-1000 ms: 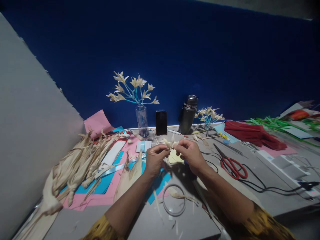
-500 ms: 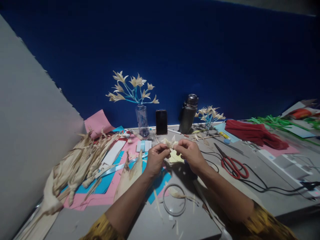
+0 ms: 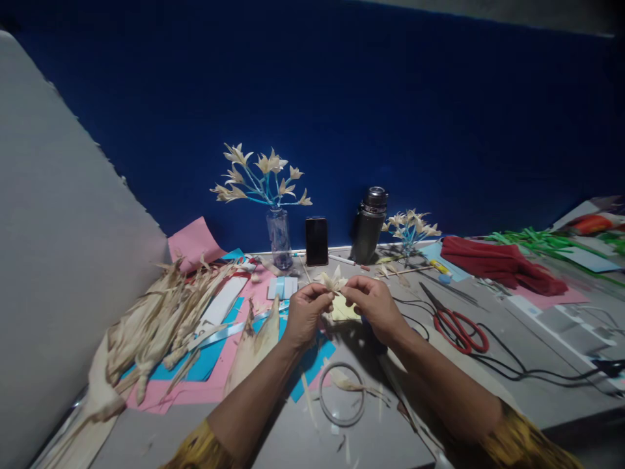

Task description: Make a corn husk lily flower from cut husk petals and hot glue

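Note:
Between my two hands, above the table's middle, is a small cream flower (image 3: 333, 280) that looks made of dried corn husk. My left hand (image 3: 307, 314) pinches its left side between thumb and fingers. On the other side, my right hand (image 3: 374, 305) grips the flower's base with fingertips pressed together. A pale yellow paper (image 3: 346, 309) lies just beneath the hands. Nearer to me, a grey ring (image 3: 322, 405) rests on the table around part of a husk scrap (image 3: 344, 382).
Dried corn husks (image 3: 146, 326) pile up at left on pink and blue paper. Behind stand a vase (image 3: 278, 240) of husk flowers, a phone (image 3: 317, 241) and a flask (image 3: 370, 225). Red-handled scissors (image 3: 459, 331), black cable (image 3: 510, 371) and a red cloth (image 3: 498, 262) lie to the right.
The flower's petals now stand more upright and spread wider between my fingertips. Both hands stay in nearly the same place, and the view has shifted slightly.

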A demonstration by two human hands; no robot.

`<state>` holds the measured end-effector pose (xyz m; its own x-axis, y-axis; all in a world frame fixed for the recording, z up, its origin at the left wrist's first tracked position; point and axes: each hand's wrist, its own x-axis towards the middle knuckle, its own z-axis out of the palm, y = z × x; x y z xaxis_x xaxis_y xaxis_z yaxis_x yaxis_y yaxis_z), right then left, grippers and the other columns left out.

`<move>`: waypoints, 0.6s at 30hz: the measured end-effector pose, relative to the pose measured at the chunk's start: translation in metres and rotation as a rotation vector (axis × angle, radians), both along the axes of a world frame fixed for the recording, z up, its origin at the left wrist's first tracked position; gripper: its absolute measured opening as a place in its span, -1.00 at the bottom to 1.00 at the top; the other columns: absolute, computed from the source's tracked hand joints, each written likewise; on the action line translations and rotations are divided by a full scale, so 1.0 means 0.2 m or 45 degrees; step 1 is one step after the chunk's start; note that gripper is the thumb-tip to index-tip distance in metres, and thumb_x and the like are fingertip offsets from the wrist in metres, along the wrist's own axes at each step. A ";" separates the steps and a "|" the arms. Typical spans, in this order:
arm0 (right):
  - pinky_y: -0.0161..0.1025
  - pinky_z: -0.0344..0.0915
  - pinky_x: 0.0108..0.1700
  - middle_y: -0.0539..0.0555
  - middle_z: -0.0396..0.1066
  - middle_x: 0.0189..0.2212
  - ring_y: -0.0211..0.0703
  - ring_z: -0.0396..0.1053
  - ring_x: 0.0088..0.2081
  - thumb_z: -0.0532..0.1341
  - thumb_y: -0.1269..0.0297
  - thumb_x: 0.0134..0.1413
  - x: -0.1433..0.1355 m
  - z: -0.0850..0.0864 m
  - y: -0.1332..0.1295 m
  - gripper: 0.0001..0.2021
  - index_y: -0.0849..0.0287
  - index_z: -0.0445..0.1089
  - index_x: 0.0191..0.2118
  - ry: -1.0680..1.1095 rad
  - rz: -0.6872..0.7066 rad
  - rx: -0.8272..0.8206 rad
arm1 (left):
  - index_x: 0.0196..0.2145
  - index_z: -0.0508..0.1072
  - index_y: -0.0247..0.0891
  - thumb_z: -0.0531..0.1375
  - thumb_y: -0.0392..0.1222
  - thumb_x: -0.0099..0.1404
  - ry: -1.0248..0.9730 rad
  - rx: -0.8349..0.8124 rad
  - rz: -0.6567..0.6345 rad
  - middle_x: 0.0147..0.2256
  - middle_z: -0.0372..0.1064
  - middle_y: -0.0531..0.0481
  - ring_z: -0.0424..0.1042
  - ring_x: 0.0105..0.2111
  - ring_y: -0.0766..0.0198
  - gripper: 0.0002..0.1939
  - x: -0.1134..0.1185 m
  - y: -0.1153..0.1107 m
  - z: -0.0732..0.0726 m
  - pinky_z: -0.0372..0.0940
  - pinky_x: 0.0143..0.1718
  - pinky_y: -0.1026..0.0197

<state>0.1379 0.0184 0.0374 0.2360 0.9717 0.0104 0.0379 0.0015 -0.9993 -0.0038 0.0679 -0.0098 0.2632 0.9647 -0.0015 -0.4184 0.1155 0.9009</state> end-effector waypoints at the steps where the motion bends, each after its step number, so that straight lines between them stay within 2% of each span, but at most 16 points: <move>1: -0.34 0.02 -0.53 -0.05 0.32 -0.64 -0.29 0.17 -0.56 0.32 0.14 -0.12 0.00 0.00 0.00 -0.79 0.19 0.44 -0.49 0.005 0.015 0.003 | -0.44 0.47 -0.30 0.41 -0.21 -0.01 -0.001 0.004 0.000 -0.55 0.39 0.07 0.31 -0.58 0.40 -0.79 0.00 0.00 0.00 0.15 -0.53 0.34; 7: -0.34 0.08 -0.52 0.01 0.44 -0.52 -0.28 0.23 -0.52 0.34 0.19 -0.14 0.03 0.03 -0.02 -0.81 0.21 0.54 -0.41 -0.082 0.120 -0.001 | -0.46 0.47 -0.31 0.38 -0.17 0.06 0.048 0.078 0.010 -0.58 0.35 0.09 0.27 -0.58 0.43 -0.81 0.00 0.00 0.03 0.16 -0.49 0.35; 11: -0.35 0.13 -0.53 0.02 0.47 -0.54 -0.26 0.30 -0.52 0.33 0.21 -0.13 0.09 0.04 0.00 -0.82 0.22 0.53 -0.42 -0.209 0.207 -0.036 | -0.46 0.45 -0.30 0.35 -0.17 0.09 0.118 0.149 0.042 -0.62 0.33 0.11 0.26 -0.60 0.41 -0.83 -0.01 0.00 0.04 0.17 -0.48 0.33; 15: -0.33 0.26 -0.47 0.09 0.56 -0.49 -0.24 0.38 -0.53 0.24 0.24 -0.07 0.21 0.05 0.11 -0.83 0.23 0.50 -0.49 -0.525 0.278 -0.041 | -0.46 0.45 -0.28 0.36 -0.19 0.04 0.195 0.224 0.142 -0.61 0.35 0.12 0.31 -0.60 0.38 -0.83 -0.04 0.03 0.08 0.21 -0.47 0.30; 18: -0.35 0.23 -0.51 0.09 0.55 -0.54 -0.23 0.38 -0.56 0.26 0.32 -0.11 0.30 0.03 0.27 -0.89 0.22 0.49 -0.54 -0.648 0.302 -0.064 | -0.47 0.45 -0.28 0.34 -0.19 0.05 0.226 0.302 0.281 -0.64 0.34 0.12 0.30 -0.61 0.39 -0.85 -0.09 0.08 0.10 0.22 -0.46 0.31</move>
